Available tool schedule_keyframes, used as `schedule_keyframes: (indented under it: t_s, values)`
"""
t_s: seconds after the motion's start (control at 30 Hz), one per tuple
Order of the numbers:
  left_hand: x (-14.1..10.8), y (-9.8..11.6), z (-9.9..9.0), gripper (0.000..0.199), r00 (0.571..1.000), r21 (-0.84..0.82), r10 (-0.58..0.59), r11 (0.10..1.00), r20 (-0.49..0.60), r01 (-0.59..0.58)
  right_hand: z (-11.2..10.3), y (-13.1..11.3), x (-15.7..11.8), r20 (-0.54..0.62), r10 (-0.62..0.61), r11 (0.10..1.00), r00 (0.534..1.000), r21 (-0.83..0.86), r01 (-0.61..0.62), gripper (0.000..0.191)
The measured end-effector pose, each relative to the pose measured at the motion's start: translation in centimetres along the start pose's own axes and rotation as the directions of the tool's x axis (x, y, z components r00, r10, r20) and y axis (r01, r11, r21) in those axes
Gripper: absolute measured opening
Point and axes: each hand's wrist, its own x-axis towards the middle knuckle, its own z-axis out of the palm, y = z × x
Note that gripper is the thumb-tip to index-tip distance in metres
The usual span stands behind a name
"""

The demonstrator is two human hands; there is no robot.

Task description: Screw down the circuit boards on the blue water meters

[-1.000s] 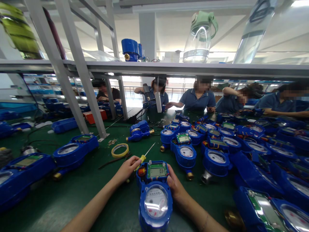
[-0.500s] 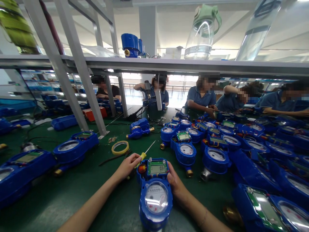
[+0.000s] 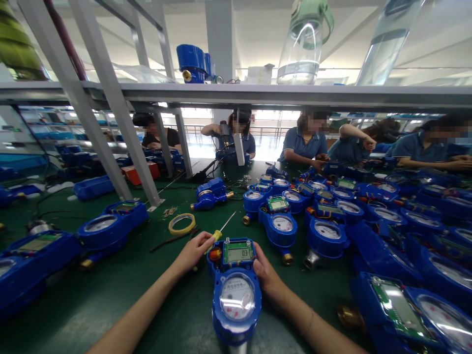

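My hands are at a blue water meter (image 3: 236,297) standing on end on the green bench mat. Its circular dial faces me, and an exposed circuit board with a lit display reading 03 (image 3: 240,253) sits at its far end. My right hand (image 3: 266,274) grips the meter's right side. My left hand (image 3: 191,253) lies against its left side, closed around a yellow-handled screwdriver (image 3: 217,235) whose thin shaft points away from me. The screwdriver's tip touches nothing.
Several blue meters crowd the bench on both sides. A roll of yellow tape (image 3: 182,223) lies beyond my left hand. Co-workers sit across the bench. Steel shelf posts (image 3: 142,152) rise at the left, and a shelf overhead holds a clear jug (image 3: 300,54).
The whole view has slid up and slightly left as my head moved. My hands stay on the meter, and the co-workers across the bench have shifted their arms.
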Motion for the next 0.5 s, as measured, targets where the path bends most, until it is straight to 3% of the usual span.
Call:
schedule_keyframes:
  t_s: [0.5]
  values:
    - [-0.57, 0.93, 0.11, 0.052, 1.0, -0.052, -0.012, 0.999, -0.022, 0.011, 0.19, -0.03, -0.41, -0.046, -0.001, 1.0, 0.999, -0.012, 0.001, 0.079]
